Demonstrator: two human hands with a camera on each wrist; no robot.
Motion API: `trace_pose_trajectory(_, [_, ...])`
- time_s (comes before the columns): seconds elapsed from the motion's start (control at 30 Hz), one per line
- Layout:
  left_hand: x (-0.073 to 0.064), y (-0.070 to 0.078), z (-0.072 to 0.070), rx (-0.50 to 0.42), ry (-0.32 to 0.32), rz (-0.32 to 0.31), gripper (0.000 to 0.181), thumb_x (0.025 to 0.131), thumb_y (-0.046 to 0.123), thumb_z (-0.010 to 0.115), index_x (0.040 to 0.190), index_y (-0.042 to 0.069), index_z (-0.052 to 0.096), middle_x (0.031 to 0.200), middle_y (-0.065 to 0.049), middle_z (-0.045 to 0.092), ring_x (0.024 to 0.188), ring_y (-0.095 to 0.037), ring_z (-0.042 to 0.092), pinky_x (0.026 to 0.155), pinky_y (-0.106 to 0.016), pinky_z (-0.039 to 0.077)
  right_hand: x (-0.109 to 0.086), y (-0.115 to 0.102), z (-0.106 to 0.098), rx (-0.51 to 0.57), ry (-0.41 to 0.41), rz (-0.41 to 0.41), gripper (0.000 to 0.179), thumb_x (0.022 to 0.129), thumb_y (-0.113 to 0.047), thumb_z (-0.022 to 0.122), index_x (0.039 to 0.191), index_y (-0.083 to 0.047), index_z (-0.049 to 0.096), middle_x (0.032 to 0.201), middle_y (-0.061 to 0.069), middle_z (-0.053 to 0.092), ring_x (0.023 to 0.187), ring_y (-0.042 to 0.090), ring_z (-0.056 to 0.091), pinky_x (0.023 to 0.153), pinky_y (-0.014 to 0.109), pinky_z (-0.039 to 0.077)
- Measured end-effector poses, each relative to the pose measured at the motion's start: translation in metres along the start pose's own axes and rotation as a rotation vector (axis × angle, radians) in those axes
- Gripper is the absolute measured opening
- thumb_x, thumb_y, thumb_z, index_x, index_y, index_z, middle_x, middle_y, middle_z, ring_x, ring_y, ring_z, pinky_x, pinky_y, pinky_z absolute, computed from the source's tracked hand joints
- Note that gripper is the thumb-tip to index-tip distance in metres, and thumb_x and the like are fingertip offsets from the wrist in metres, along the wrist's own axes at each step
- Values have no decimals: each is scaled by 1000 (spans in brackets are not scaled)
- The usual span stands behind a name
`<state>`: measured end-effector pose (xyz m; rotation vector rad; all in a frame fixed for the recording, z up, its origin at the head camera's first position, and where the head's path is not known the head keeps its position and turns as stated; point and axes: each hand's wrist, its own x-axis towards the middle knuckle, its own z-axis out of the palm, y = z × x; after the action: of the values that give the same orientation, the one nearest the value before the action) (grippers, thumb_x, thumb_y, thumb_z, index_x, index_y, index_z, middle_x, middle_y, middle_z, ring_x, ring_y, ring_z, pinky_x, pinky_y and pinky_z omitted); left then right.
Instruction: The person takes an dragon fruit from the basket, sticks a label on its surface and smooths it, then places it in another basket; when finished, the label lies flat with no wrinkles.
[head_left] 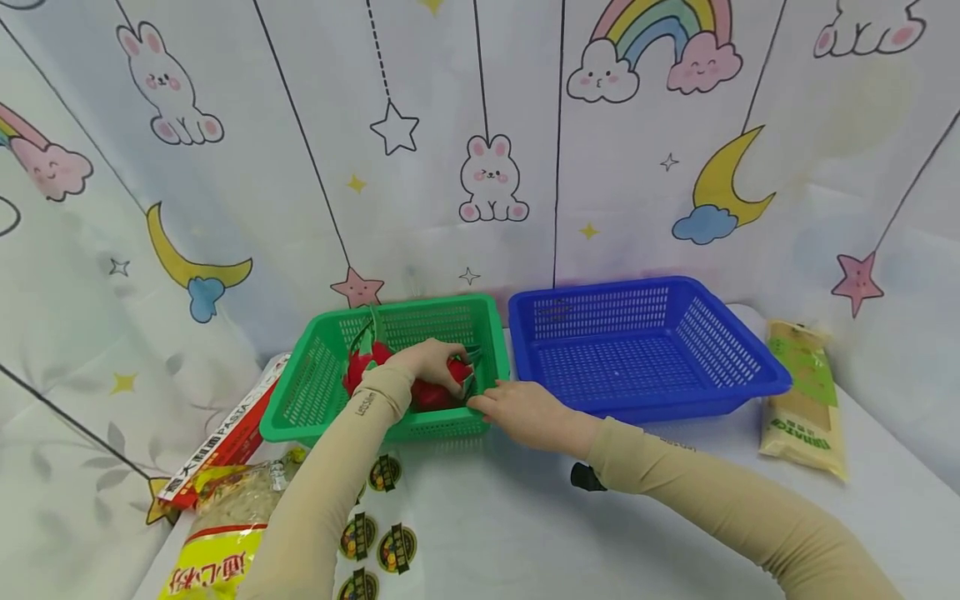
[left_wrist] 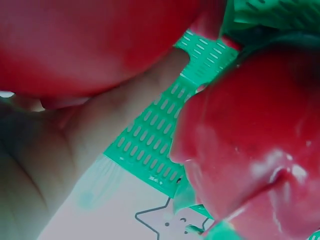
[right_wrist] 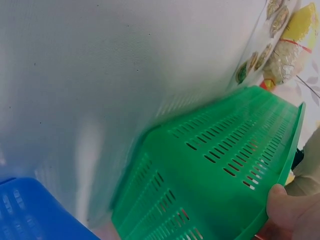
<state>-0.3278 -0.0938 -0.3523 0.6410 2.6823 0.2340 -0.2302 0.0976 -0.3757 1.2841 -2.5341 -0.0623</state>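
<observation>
My left hand (head_left: 435,367) reaches into the green basket (head_left: 288,433) and grips a red dragon fruit (left_wrist: 90,45) near the basket's right end. In the left wrist view the palm and a digit press against its smooth skin. Another dragon fruit (left_wrist: 250,135) with green-tipped scales lies beside it, and one with long green leaves (head_left: 360,367) sits toward the basket's left. My right hand (head_left: 532,412) pinches the basket's rim at the front right corner, the thumb (right_wrist: 277,200) outside the rim in the right wrist view.
A blue basket (head_left: 615,362) stands right of the green one. At the far right lies a tan and green packet (head_left: 802,400). On the left are a red pasta box (head_left: 232,429), a yellow bag of pasta (head_left: 225,533) and a sheet of round stickers (head_left: 396,548). A patterned curtain hangs behind.
</observation>
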Motion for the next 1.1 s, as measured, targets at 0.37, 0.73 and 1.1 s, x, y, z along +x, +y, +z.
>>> trace_pose_trajectory(0.37, [-9,-1,-9,-32,65,0,51,73,34,74,119,22,55,103,-6,56,85,-21,54,63,-30,49,0,-1,2,-11,39,-30,24,88,-18,62,111,-14,61,90,-3,67,83,15,64,70,26,53])
trace_pose_trajectory(0.73, [-23,-4,-25,-146,203,-47,54,75,37,71,123,21,52,109,-9,57,89,-22,58,69,-32,51,1,-1,-2,-18,0,-9,25,88,-19,61,113,-15,61,96,-3,68,89,16,66,72,26,54])
trace_pose_trajectory(1.1, [-42,2,-30,-275,283,-95,53,74,42,70,120,24,51,106,-7,58,88,-24,58,67,-31,52,1,1,-1,-7,-13,-4,28,86,-17,64,114,-14,60,95,-3,68,91,17,66,74,26,54])
